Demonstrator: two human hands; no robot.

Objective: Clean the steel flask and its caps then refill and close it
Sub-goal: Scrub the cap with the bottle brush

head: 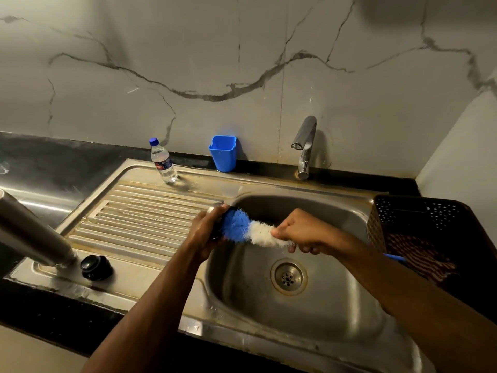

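Over the sink (309, 316) the left hand (207, 230) is curled around a steel cap (214, 209), its open side facing the blue bristle head of the bottle brush (248, 230). The right hand (301, 234) grips the brush where the white bristles end. Best move, I'd say: keep the cap steady, twist the brush inside, work the rim and threads, stay above the basin for drips. The flask (29, 230), smooth brushed steel and cylindrical, stands at the ribbed drainboard's near left corner, with 1 glossy black round cap (96, 267) just beside it. A clear plastic water bottle (162, 161) waits further back.
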